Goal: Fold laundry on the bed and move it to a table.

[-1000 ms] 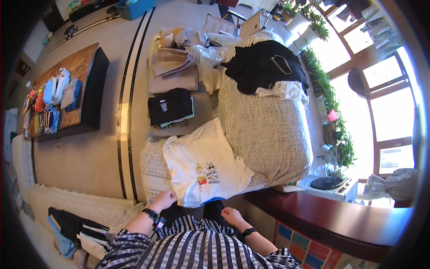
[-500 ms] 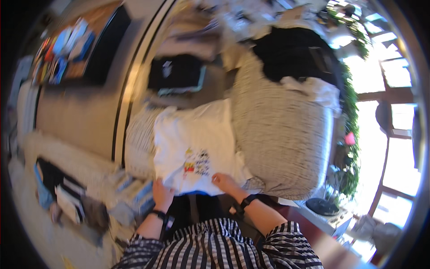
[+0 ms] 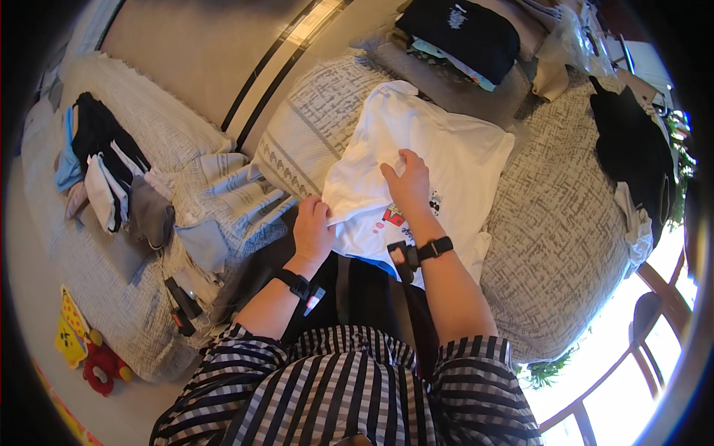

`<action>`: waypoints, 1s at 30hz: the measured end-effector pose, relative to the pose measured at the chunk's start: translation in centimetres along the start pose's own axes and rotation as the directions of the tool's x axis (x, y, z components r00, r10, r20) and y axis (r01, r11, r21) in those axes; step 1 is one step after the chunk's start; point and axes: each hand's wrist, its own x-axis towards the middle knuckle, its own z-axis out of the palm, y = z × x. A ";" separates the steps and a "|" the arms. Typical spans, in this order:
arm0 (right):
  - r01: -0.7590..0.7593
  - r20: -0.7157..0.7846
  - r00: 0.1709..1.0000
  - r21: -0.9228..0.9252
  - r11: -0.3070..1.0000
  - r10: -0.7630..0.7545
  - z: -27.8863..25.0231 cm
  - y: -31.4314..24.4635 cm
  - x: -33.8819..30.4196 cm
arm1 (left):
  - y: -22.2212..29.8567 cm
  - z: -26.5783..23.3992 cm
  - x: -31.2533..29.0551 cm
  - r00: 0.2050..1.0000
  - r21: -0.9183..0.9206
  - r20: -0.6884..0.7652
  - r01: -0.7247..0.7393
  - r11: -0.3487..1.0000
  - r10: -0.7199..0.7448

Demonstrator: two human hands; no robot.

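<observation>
A white T-shirt (image 3: 454, 149) with a small coloured print lies spread before me over the grey patterned sofa cover. My left hand (image 3: 314, 229) is closed on its near left edge, thumb and fingers pinching the cloth. Over the shirt's middle is my right hand (image 3: 409, 184), its thumb and forefinger apart; part of the print lies hidden beneath that hand and wrist. Whether those fingertips touch the cloth is hard to tell. Some blue cloth (image 3: 381, 264) shows under the near hem.
Beyond the shirt sits a folded black garment (image 3: 461, 33) on a stack. A black garment (image 3: 632, 149) drapes over the sofa's right part. To the left, several clothes (image 3: 111, 178) lie on a covered seat. A red plush toy (image 3: 103, 366) is at lower left.
My view has turned, so the scene sits differently. My right hand has left the near hem and moved farther out over the shirt. The left hand stays at the near left edge.
</observation>
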 end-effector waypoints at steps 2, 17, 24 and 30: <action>-0.140 0.148 0.980 0.056 0.989 0.131 0.5 -1.5 0.2 | -0.4 -0.3 0.1 1.000 -0.017 -0.007 0.020 1.000 -0.020; -0.652 0.528 0.732 0.362 0.666 0.430 4.7 -3.2 -8.9 | -8.1 -1.7 -1.8 0.886 -0.102 -0.023 0.459 0.882 -0.464; -0.316 0.300 0.929 0.348 0.883 0.215 4.3 -4.1 -7.5 | -10.4 -0.6 -2.2 0.881 -0.166 -0.001 0.466 0.869 -0.473; -0.295 0.417 0.878 0.085 0.952 0.235 5.0 -3.7 -6.9 | -13.6 1.6 -4.3 0.685 -0.246 0.280 0.728 0.639 -0.673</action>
